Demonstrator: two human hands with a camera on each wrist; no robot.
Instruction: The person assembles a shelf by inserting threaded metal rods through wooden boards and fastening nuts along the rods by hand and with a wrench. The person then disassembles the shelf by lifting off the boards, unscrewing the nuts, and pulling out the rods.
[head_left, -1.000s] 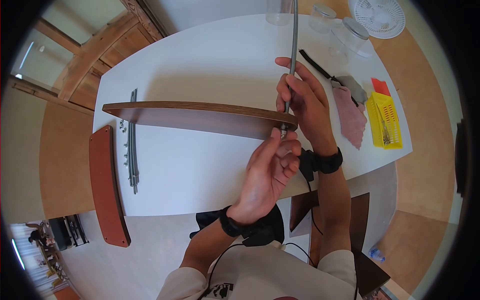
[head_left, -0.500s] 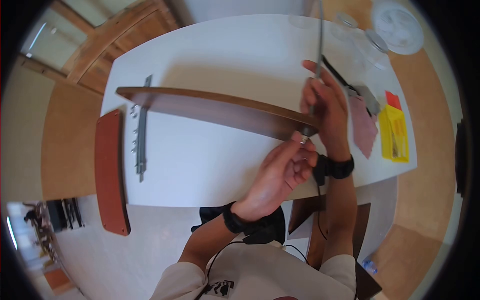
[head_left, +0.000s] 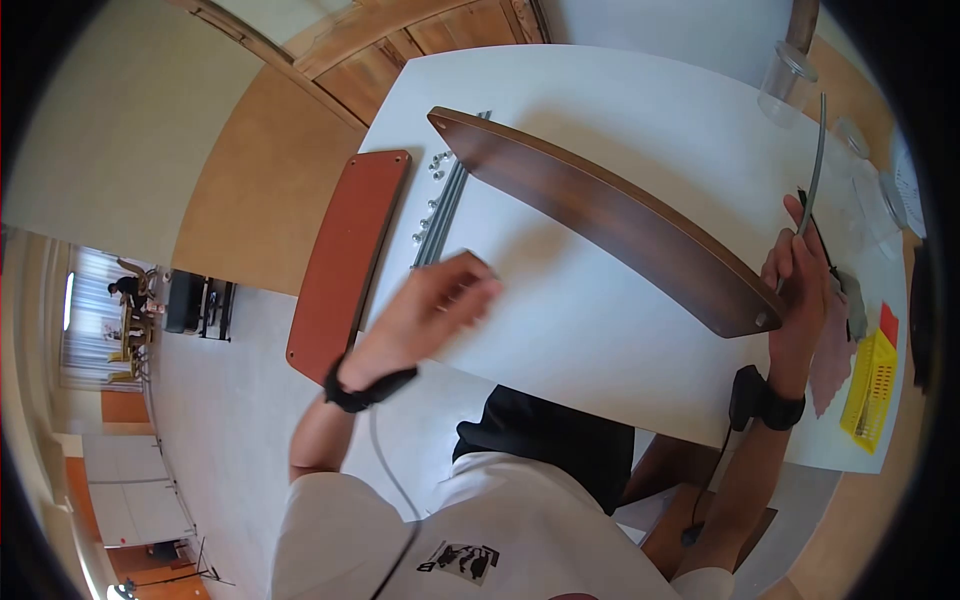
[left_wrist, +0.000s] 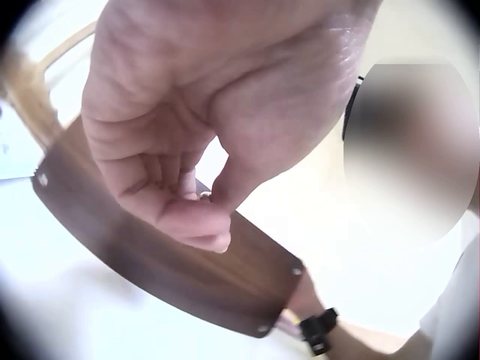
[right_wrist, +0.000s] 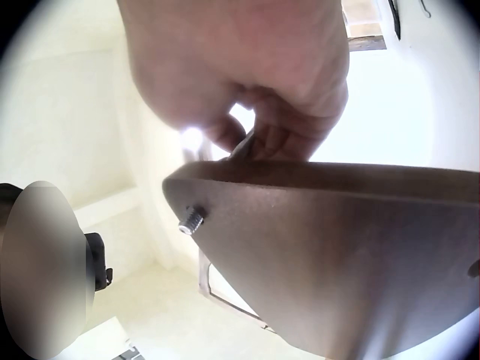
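My right hand (head_left: 800,300) grips a thin grey rod (head_left: 818,165) beside the right end of the dark brown board (head_left: 605,215), which is held above the white table. In the right wrist view, the rod's threaded end (right_wrist: 191,220) sticks out through the board's corner, bare. My left hand (head_left: 425,310), blurred and bent at the fingers, is over the table's left part, just below the grey rods (head_left: 445,215) and small silver fittings (head_left: 430,205). In the left wrist view that hand (left_wrist: 187,97) has thumb and forefinger together; a tiny shiny spot there is unclear.
A reddish-brown board (head_left: 345,250) overhangs the table's left edge. On the right lie a pink cloth (head_left: 832,360), a yellow basket (head_left: 870,390) and a red piece (head_left: 888,323). Glass jars (head_left: 785,85) stand at the back right of the white table (head_left: 540,340).
My left hand has left the rod end at the board's corner and swung left towards the rods and fittings. The head view has turned left. My right hand still grips the rod.
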